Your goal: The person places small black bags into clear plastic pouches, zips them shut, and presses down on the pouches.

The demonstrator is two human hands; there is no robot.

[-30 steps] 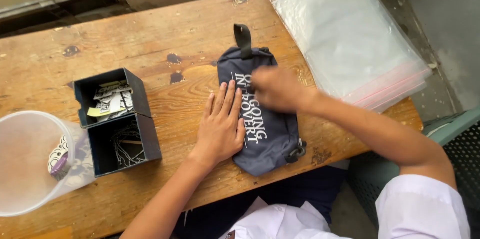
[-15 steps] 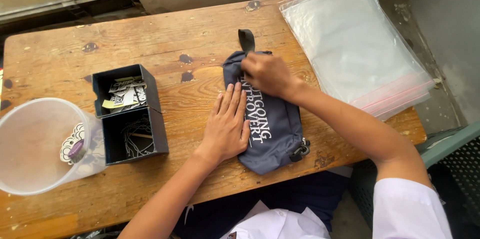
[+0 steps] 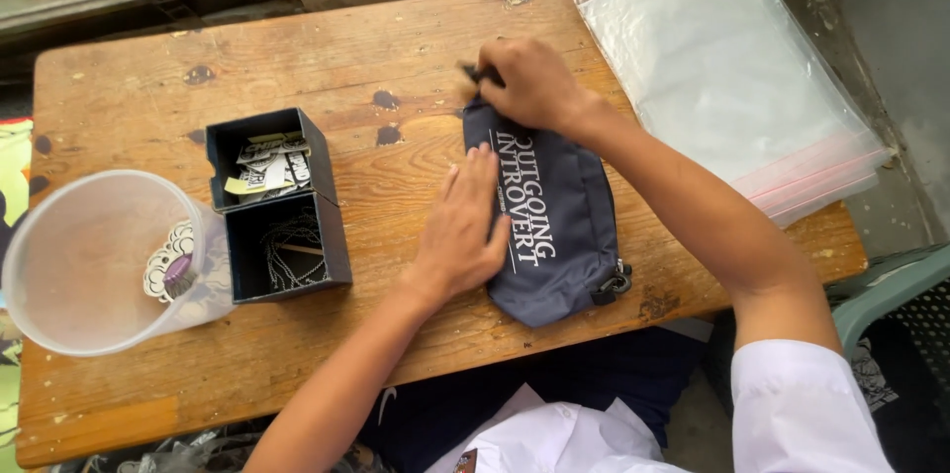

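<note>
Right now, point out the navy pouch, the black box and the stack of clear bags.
navy pouch [image 3: 564, 245], head view, bare fabric.
black box [image 3: 285, 253], head view, lower compartment.
stack of clear bags [image 3: 722, 67], head view, top sheet.

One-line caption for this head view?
Left hand flat on a navy pouch, right hand at its top end, on a wooden table.

Wooden table [image 3: 327, 57]: worn plank top, dark knots and stains across the surface. A black open box [image 3: 277, 204] with two compartments stands left of centre; the far compartment holds small printed tags, the near one thin dark items, not identifiable. Just beside it, at the left edge, lies a clear plastic tub [image 3: 94, 260] with a round patterned piece inside. A stack of clear zip bags [image 3: 722, 77] with red seal strips occupies the right end, overhanging the edge. A grey-green chair [image 3: 886, 285] shows lower right.
</note>
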